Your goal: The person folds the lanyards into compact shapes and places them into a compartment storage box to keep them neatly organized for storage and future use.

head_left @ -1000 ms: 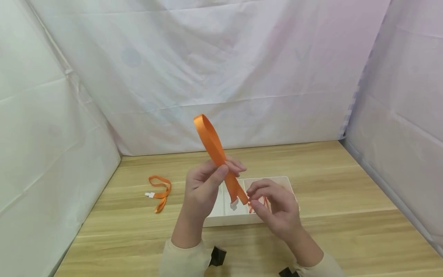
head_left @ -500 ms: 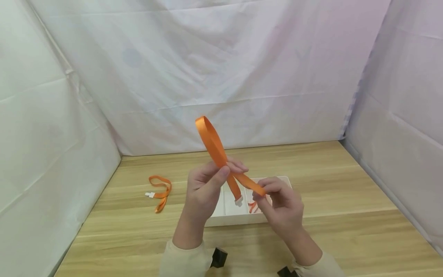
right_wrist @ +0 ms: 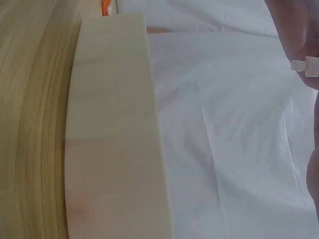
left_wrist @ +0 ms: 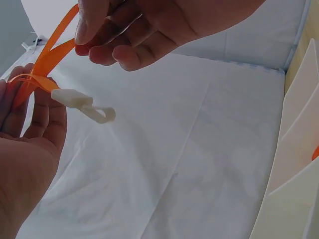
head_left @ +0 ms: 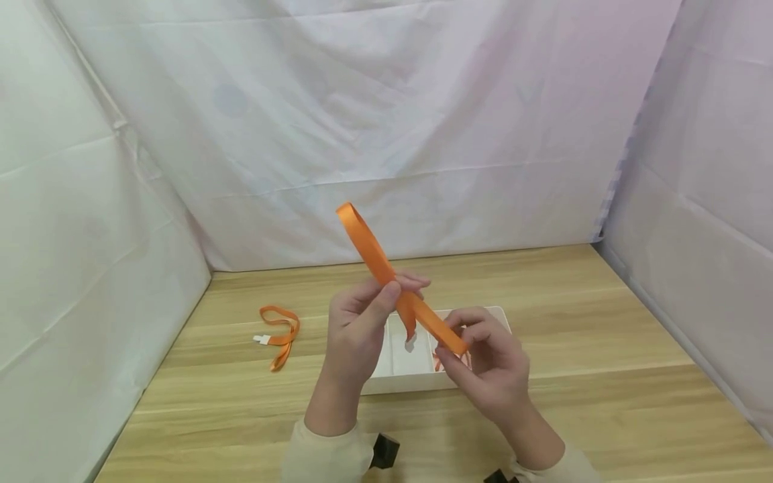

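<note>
The right hand (head_left: pixel 492 362) there pinches the near part of an orange strap (head_left: pixel 433 320) in mid-air; the left hand (head_left: pixel 359 329) pinches it farther along, below its loop. Under them sits a white box (head_left: pixel 417 383); a second strap (head_left: pixel 293 329) lies left on the table (head_left: pixel 604 322), white cloth (head_left: pixel 392 134) beyond.

Left grip (head_left: pixel 360 327) and right grip (head_left: pixel 494 359) both pinch.

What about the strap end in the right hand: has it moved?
Yes: in the head view, the strap end shifted rightward relative to the white box.
</note>
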A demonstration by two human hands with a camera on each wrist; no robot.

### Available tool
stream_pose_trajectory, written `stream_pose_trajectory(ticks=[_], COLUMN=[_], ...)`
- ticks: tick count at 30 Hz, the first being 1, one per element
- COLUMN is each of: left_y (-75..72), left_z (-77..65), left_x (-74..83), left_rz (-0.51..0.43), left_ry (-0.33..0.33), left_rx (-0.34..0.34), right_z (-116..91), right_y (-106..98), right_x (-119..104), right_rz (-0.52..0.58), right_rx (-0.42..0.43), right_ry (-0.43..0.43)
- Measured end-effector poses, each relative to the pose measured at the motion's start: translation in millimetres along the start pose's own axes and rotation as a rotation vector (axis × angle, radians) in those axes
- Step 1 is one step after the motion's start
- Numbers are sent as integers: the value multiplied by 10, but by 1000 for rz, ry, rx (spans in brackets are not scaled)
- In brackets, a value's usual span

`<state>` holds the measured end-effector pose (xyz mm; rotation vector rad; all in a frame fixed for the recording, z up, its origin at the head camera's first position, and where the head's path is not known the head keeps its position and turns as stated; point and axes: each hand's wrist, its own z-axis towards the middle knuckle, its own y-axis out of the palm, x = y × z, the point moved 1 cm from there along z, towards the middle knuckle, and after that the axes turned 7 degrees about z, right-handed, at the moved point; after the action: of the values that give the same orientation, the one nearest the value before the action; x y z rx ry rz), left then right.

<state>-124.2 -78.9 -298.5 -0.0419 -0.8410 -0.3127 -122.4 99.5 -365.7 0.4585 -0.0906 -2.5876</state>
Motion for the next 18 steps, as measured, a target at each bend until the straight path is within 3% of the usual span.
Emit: stream_pose_trajectory(ticks=[3,7,10,13,18], left_y=[3,16,35,56,72], left_z=[-5,-11,-15,-17,-17], left_x=[-10,-21,-14,-6,-27], left_rz=[10,21,35,47,30], left_ry=[-7,-6,-2,18,115], left_rx=[-1,-13,-19,-19,-50], right_z=[35,54,47,18,-27], right_y=[27,63,87,112,174], right_x=[-10,-27,-29,-27,-67], right_rz=[-33,-35,-20,-5,-41], right_rx=[6,75,138,197,322], right_ry=[-56,-141,-158,-94,125])
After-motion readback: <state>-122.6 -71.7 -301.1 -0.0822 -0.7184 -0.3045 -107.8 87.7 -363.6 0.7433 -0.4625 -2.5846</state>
